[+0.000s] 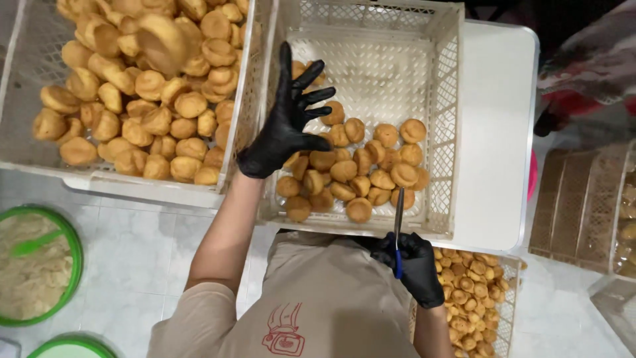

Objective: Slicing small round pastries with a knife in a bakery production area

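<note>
My left hand (286, 119), in a black glove, hovers with fingers spread over the white plastic crate (442, 99) in front of me, holding nothing. Below it lies a pile of golden round pastry puffs (361, 172) on the crate's floor. My right hand (414, 265), also gloved in black, grips a thin knife with a blue handle (398, 232) by the crate's near rim, blade pointing up toward the puffs.
A second white crate (20, 79) at the left is heaped with larger puffs (142, 86). A lower crate of small puffs (470, 292) sits at my right. A green-rimmed bowl of beige filling (33, 265) stands on the tiled floor at the left. Stacked crates (576, 205) stand at the right.
</note>
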